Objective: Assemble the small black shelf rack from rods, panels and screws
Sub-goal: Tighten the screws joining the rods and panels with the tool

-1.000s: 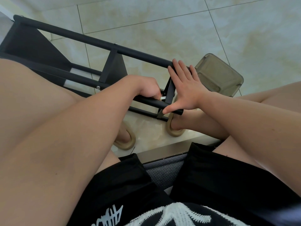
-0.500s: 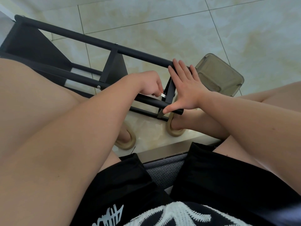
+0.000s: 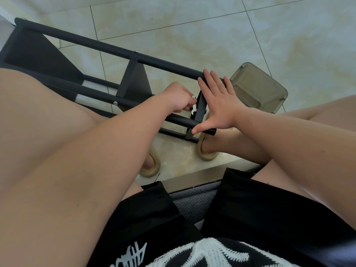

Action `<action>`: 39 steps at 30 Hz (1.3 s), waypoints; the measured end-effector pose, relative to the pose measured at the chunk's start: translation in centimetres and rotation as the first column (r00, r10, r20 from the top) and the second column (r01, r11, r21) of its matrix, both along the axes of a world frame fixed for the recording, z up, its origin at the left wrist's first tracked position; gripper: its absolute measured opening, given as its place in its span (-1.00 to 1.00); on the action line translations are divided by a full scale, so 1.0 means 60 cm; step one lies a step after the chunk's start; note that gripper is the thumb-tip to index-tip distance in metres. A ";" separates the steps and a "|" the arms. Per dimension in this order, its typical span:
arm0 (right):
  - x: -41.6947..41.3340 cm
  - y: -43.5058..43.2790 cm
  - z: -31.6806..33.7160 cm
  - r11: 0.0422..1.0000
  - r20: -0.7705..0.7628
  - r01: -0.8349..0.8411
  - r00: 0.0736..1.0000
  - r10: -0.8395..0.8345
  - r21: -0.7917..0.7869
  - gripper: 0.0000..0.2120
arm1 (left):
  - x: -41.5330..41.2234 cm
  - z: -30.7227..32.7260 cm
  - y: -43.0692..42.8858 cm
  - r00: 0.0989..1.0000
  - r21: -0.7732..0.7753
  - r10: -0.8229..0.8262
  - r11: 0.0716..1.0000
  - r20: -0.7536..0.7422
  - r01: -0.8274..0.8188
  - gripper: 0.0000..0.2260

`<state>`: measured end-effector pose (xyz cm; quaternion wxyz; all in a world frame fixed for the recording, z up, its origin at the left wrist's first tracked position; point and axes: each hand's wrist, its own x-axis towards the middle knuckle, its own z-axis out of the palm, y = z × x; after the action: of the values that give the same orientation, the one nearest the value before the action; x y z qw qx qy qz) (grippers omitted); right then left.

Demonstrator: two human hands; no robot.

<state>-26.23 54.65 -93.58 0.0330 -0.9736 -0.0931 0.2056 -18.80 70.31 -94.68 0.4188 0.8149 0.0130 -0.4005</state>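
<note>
Box behind right hand, beside rack

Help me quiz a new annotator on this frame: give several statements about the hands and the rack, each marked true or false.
1. The right hand presses flat, fingers straight, against the rack's end panel. True.
2. The left hand holds nothing. False: it pinches a small white tool right beside the end panel.
3. The rack stands upright. False: it lies on its side on the tiled floor.
4. A translucent container sits on the floor beyond the right hand. True.
5. The person is barefoot. False: both feet wear beige sandals.
</note>
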 end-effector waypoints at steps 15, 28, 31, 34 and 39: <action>-0.001 0.003 0.004 1.000 0.000 0.001 1.000 -0.001 -0.006 0.49 | -0.006 0.014 -0.006 0.998 0.019 0.046 0.999 -0.039 -0.046 -0.85; -0.001 0.003 0.002 1.000 0.001 0.002 1.000 -0.002 -0.006 0.49 | -0.007 0.023 -0.005 0.992 0.001 0.038 0.999 -0.118 -0.038 -0.91; -0.001 0.002 0.003 1.000 0.000 0.002 1.000 -0.002 0.000 0.49 | -0.007 0.023 -0.007 0.992 0.013 0.037 0.999 -0.123 -0.036 -0.89; -0.002 0.002 0.003 1.000 0.002 0.002 1.000 -0.002 0.005 0.49 | -0.009 0.024 -0.010 0.990 0.034 0.013 0.999 -0.138 -0.008 -0.88; -0.001 0.002 0.002 1.000 0.003 0.001 1.000 -0.001 0.006 0.50 | -0.008 0.022 -0.012 0.993 0.039 0.049 0.998 -0.111 -0.045 -0.87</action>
<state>-26.31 54.78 -93.45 0.0358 -0.9739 -0.0932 0.2037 -19.25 69.60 -93.34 0.4118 0.7981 0.0631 -0.4353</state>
